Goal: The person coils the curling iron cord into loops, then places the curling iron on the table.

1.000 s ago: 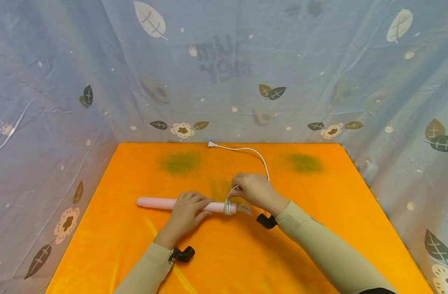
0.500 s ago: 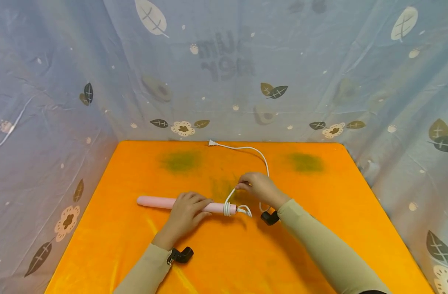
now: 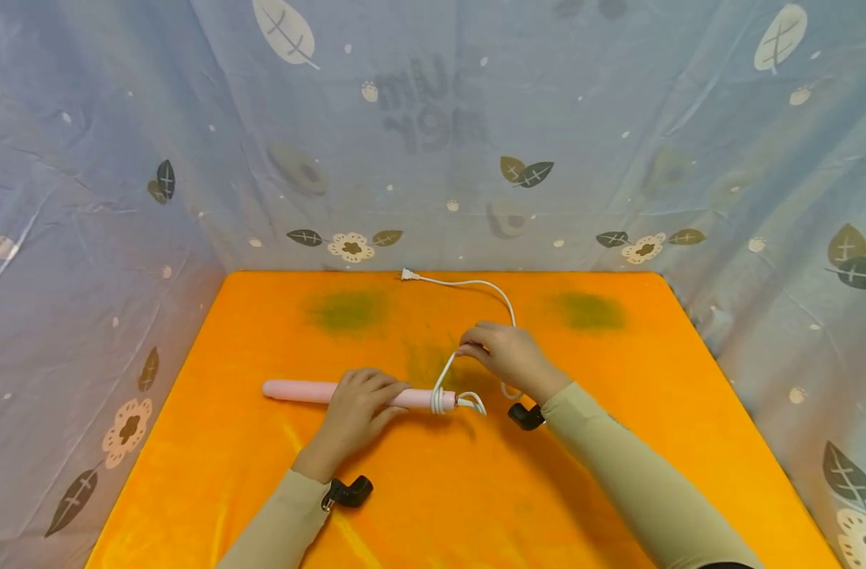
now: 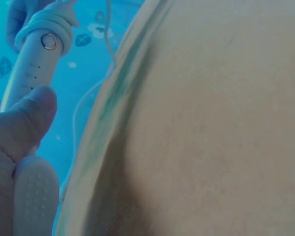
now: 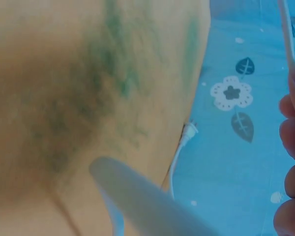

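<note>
A slim pink hair iron (image 3: 298, 390) lies across the table, its rounded tip to the left. My left hand (image 3: 355, 407) grips its middle. In the left wrist view, the thumb lies along the hair iron (image 4: 33, 69), below a round button and small dots. The white cord (image 3: 438, 401) is wound in several turns round its right end, and a small loop sticks out past that end. My right hand (image 3: 511, 356) pinches a length of this cord (image 3: 443, 370) and holds it up taut from the turns, fingertips above and right of the handle.
Beyond my right hand, the rest of the cord curves back to a white two-pin plug (image 3: 408, 274) by the far table edge. An orange cloth with green smudges covers the table (image 3: 582, 474). Patterned blue curtains (image 3: 433, 95) enclose the back and both sides.
My right hand has drawn back to the right and slightly away, pulling the pinched cord longer and straighter from the turns. My left hand keeps its place on the hair iron.
</note>
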`<state>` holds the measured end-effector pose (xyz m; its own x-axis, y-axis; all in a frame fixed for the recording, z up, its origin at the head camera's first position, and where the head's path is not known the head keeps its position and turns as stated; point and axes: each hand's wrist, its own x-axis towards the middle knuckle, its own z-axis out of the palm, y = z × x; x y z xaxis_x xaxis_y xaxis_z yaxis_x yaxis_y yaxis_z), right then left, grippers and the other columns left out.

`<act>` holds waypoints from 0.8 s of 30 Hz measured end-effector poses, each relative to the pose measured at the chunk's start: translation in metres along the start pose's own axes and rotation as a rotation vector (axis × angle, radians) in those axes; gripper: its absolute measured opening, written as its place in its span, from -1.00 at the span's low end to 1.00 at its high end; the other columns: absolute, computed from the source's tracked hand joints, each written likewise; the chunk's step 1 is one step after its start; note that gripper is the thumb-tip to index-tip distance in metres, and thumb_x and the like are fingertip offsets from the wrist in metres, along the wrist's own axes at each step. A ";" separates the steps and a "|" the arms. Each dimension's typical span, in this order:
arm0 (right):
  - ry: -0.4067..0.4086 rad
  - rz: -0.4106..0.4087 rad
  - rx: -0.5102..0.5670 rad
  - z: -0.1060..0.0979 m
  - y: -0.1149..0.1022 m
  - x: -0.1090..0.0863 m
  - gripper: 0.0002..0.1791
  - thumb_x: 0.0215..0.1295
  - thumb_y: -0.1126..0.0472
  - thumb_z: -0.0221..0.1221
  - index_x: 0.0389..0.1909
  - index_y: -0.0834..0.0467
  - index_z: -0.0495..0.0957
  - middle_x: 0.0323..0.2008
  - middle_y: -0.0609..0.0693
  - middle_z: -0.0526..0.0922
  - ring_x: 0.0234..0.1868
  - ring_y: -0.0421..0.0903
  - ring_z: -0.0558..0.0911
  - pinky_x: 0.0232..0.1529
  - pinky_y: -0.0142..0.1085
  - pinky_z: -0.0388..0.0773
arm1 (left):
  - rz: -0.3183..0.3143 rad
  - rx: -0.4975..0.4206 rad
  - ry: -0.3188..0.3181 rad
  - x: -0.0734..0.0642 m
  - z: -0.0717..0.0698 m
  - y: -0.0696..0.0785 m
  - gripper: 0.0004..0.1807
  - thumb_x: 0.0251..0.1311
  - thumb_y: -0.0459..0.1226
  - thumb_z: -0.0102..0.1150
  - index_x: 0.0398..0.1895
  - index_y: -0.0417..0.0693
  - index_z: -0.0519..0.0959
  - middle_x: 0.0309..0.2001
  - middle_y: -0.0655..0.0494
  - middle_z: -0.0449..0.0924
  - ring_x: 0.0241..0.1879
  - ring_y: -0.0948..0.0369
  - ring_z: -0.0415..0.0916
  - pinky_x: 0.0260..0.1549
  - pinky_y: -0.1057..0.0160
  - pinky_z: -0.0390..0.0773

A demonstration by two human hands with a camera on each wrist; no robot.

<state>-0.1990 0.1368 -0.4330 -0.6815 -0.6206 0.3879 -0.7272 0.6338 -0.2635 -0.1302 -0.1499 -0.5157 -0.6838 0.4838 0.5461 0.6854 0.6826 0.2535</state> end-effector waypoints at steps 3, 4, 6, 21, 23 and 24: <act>0.011 0.008 -0.005 0.004 -0.002 0.001 -0.85 0.20 0.00 0.31 -0.30 -0.03 0.65 -0.40 -0.24 0.56 -0.46 -0.36 0.49 -0.41 -0.41 0.51 | 0.028 -0.004 0.019 -0.001 -0.001 0.001 -0.57 0.05 -0.09 0.41 0.04 0.10 0.66 -0.13 0.16 0.64 -0.03 0.07 0.46 0.00 0.02 0.37; 0.009 0.011 0.005 0.005 -0.002 0.002 -0.85 0.20 0.01 0.31 -0.30 -0.03 0.65 -0.40 -0.24 0.56 -0.46 -0.35 0.49 -0.40 -0.41 0.51 | 0.036 -0.008 0.031 -0.001 -0.001 0.001 -0.56 0.03 -0.10 0.42 0.04 0.10 0.66 -0.13 0.16 0.64 -0.03 0.07 0.46 0.00 0.01 0.37; -0.010 0.027 0.026 0.010 -0.002 0.002 -0.87 0.22 0.00 0.30 -0.31 -0.05 0.64 -0.40 -0.25 0.55 -0.45 -0.35 0.48 -0.38 -0.41 0.51 | 0.053 -0.018 0.068 0.000 -0.002 0.002 -0.53 -0.03 -0.13 0.46 0.03 0.09 0.67 -0.14 0.15 0.64 -0.05 0.06 0.47 -0.02 0.01 0.39; -0.271 0.177 0.299 0.042 -0.017 -0.022 -0.89 0.28 0.37 0.21 -0.34 0.10 0.62 -0.46 -0.13 0.58 -0.45 -0.22 0.46 -0.33 -0.34 0.49 | 0.021 -0.054 0.230 0.005 -0.009 0.002 -0.52 -0.11 -0.12 0.47 -0.01 0.04 0.68 -0.14 0.14 0.63 -0.08 0.02 0.50 -0.17 -0.02 0.40; -0.240 0.195 0.320 0.046 -0.022 -0.027 -0.91 0.27 0.41 0.19 -0.35 0.16 0.61 -0.48 -0.09 0.57 -0.48 -0.22 0.42 -0.36 -0.34 0.45 | 0.011 -0.050 0.233 0.007 -0.010 0.002 -0.50 -0.13 -0.13 0.48 -0.01 0.03 0.67 -0.14 0.14 0.64 -0.09 0.02 0.50 -0.21 0.00 0.38; -0.218 0.188 0.313 0.048 -0.025 -0.028 -0.92 0.29 0.40 0.18 -0.36 0.19 0.59 -0.49 -0.05 0.56 -0.49 -0.21 0.41 -0.39 -0.33 0.43 | 0.002 -0.049 0.232 0.007 -0.010 0.001 -0.50 -0.12 -0.13 0.48 0.00 0.03 0.67 -0.13 0.14 0.64 -0.09 0.03 0.49 -0.23 0.01 0.37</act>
<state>-0.1658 0.1164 -0.4797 -0.7814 -0.6123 0.1204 -0.5558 0.5953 -0.5802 -0.1316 -0.1512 -0.5031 -0.6108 0.3423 0.7140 0.7018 0.6516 0.2879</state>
